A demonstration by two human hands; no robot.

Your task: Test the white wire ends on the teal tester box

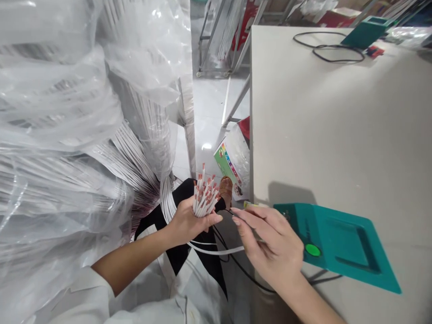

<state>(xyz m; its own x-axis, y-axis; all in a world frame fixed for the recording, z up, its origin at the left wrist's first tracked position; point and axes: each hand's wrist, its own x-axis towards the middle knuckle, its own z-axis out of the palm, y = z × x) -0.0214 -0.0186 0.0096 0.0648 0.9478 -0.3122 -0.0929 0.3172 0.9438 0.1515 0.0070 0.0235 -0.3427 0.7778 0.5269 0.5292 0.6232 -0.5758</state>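
Observation:
My left hand (189,220) is closed round a bundle of white wires (204,204). Their stripped copper ends point up and away from me, and the rest trails back behind the wrist. To the right, at the table edge, my right hand (266,238) has thumb and fingertips pinched together. Whatever they hold, if anything, is too small to make out. A loop of white wire (219,252) runs from below the bundle to behind my right thumb. Beside this hand sits a teal machine (351,243) with a green round button (312,250).
Large bundles of white wire in clear plastic (60,112) fill the left side. The pale table (324,121) stands on the right, with another teal device (366,32) and a black cable (337,54) at its far end. A printed box (232,166) lies on the floor.

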